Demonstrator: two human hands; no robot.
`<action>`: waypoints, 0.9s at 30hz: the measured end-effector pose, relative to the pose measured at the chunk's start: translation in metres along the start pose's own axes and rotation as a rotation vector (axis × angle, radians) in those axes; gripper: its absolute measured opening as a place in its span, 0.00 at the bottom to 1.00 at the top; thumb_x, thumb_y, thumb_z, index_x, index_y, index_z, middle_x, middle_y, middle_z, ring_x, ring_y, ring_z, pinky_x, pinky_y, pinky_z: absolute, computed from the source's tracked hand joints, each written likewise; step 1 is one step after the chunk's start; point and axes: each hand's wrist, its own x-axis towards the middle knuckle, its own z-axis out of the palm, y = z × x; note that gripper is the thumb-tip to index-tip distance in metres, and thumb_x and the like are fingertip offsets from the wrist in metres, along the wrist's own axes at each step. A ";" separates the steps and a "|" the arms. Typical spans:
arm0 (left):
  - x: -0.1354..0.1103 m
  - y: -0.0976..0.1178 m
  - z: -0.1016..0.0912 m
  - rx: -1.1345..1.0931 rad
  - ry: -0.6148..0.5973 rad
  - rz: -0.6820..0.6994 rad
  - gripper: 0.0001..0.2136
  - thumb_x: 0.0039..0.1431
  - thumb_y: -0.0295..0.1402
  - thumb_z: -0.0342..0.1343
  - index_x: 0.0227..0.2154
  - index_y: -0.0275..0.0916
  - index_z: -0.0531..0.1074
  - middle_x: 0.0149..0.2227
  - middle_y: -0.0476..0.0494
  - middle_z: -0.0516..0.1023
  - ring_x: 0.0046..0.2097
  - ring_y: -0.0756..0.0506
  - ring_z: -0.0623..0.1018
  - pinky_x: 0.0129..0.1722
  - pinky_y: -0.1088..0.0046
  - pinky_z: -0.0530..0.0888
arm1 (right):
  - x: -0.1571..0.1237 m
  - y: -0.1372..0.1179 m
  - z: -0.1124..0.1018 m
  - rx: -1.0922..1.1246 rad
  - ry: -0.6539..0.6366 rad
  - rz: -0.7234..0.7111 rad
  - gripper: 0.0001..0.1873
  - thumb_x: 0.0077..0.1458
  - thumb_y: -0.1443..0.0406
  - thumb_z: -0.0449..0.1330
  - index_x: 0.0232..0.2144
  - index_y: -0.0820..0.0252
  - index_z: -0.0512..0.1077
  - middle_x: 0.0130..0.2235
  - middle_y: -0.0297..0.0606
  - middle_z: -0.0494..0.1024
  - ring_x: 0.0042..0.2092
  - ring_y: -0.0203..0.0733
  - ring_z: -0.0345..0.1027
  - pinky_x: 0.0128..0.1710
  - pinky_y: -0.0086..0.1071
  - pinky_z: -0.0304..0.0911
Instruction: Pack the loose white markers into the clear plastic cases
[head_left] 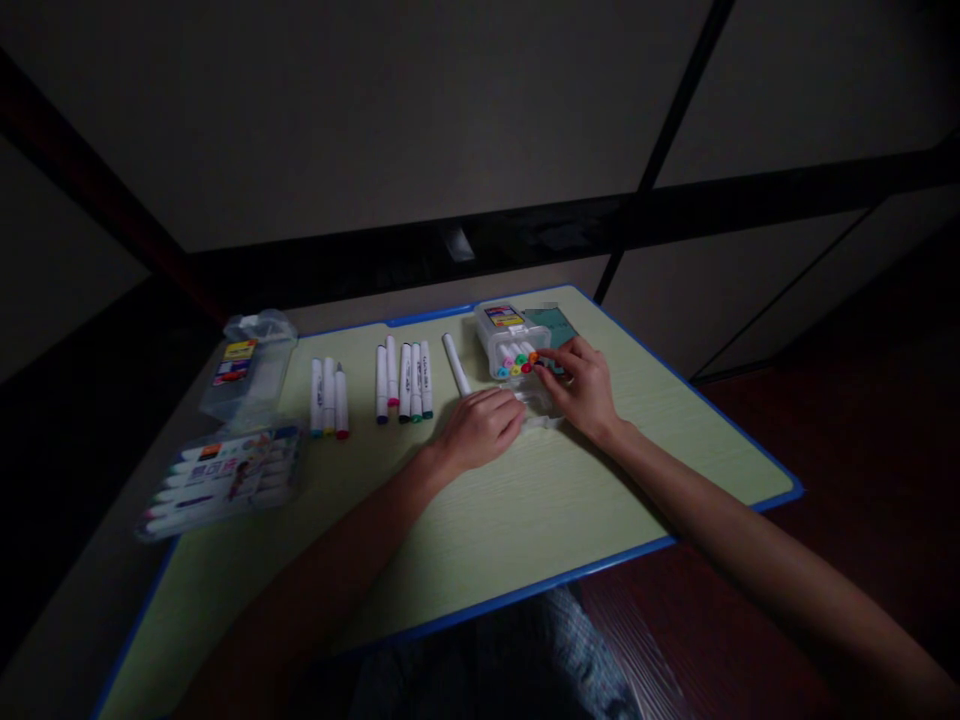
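Note:
A clear plastic marker box (487,330) lies on its side with its end towards me, filled with several white markers (517,358) whose coloured ends show. My right hand (581,385) is at this opening, thumb and index finger pinched at the end of an orange-tipped marker (533,357). The box's clear lid (541,422) hangs open on the table between my hands. My left hand (484,428) rests beside the lid with curled fingers; whatever they hold, if anything, is hidden. A single white marker (454,362) lies just beyond the left knuckles.
Two groups of white markers lie left of centre, one of three (328,397), one of several (405,380). Further left are an empty clear case (251,365) and a flat marker pack (225,480) overhanging the table's blue edge. A green card (553,325) lies behind the box.

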 end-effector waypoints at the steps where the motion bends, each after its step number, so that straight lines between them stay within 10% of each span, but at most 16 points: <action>1: 0.000 0.000 0.000 0.000 0.001 0.000 0.11 0.59 0.27 0.44 0.25 0.35 0.69 0.26 0.46 0.72 0.31 0.49 0.73 0.33 0.73 0.72 | 0.000 0.000 0.000 -0.005 0.005 -0.002 0.14 0.54 0.60 0.55 0.38 0.60 0.74 0.30 0.37 0.68 0.31 0.40 0.63 0.32 0.35 0.56; 27: -0.001 -0.001 0.001 -0.016 0.015 0.012 0.11 0.59 0.27 0.44 0.25 0.35 0.69 0.26 0.46 0.72 0.31 0.49 0.72 0.33 0.73 0.71 | 0.002 -0.001 0.000 -0.055 0.040 0.031 0.15 0.56 0.58 0.53 0.33 0.60 0.76 0.26 0.36 0.71 0.26 0.37 0.61 0.32 0.33 0.51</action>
